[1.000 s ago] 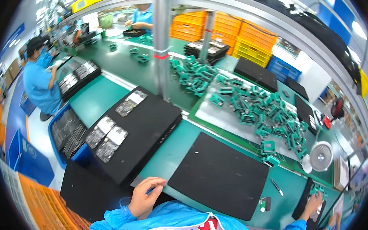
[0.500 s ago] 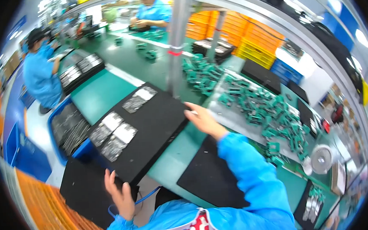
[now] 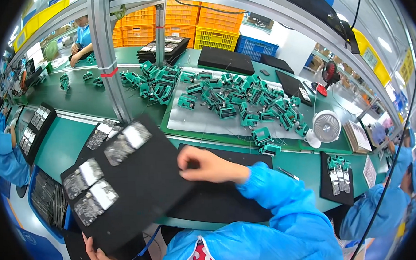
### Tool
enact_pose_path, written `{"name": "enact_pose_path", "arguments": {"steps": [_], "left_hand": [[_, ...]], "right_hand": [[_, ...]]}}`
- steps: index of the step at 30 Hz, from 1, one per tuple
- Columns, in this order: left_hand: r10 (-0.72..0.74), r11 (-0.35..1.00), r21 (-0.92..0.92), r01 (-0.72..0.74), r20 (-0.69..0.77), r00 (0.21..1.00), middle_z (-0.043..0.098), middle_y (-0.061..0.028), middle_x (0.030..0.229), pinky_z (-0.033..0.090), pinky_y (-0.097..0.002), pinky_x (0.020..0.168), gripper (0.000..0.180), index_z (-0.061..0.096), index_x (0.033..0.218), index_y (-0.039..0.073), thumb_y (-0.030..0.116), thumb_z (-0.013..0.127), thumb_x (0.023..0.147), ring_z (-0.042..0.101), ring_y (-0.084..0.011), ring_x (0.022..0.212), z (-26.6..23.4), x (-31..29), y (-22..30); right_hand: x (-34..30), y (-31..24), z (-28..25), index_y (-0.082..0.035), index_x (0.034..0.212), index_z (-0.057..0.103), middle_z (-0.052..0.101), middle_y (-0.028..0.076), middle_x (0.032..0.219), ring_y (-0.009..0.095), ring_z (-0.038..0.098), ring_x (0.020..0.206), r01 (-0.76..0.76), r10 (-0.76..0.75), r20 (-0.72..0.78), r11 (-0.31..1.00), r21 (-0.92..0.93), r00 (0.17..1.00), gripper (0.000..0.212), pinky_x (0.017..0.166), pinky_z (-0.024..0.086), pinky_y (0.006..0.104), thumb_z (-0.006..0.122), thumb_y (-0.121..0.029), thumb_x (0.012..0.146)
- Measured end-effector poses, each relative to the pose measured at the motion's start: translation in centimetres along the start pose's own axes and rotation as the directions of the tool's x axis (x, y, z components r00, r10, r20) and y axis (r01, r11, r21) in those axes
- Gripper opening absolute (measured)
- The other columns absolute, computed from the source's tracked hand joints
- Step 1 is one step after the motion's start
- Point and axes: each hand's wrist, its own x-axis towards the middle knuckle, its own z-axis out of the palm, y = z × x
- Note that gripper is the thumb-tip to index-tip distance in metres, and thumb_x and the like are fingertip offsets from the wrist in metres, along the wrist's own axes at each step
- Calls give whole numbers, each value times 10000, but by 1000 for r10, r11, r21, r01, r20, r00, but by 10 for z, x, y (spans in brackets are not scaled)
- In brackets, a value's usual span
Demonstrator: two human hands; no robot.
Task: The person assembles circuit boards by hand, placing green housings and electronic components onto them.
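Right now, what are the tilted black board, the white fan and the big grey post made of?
Black board: perhaps foam, from its dull, matte face. White fan: probably plastic, smooth with thin ribs. Big grey post: likely metal, with a silvery sheen and long grooves.

An electronics assembly workshop: a long green table (image 3: pixel 69 133) holds heaped green plastic frames (image 3: pixel 227 111), and circuit boards (image 3: pixel 74 184) lie in rows on a black sheet (image 3: pixel 147 180). Orange crates (image 3: pixel 179 13) stack beyond the table's far edge, metal posts (image 3: pixel 104 50) rise over it, and blue-clad co-workers (image 3: pixel 375 215) sit around.
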Motion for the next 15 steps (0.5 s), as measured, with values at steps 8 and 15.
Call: {"name": "enact_pose_path", "arguments": {"steps": [8,15], "left_hand": [[-28,939,-295,174,439,898,523,-269,1428,433,-368,1056,326,573,1007,-34,-139,361,783,573,-288,1240,72,-14,15],[271,927,-51,-371,773,573,569,-250,1358,447,-466,1044,439,644,1158,24,-74,541,743,548,-448,1244,169,-14,41]], "right_hand": [[-211,-63,-22,-68,1015,594,584,-28,831,63,550,753,-667,668,-32,744,33,744,322,703,447,241,839,-122,813],[-292,-78,-12,-75,1081,550,623,26,692,126,614,649,-858,796,-365,513,-18,484,420,600,464,309,844,-154,791]]}}
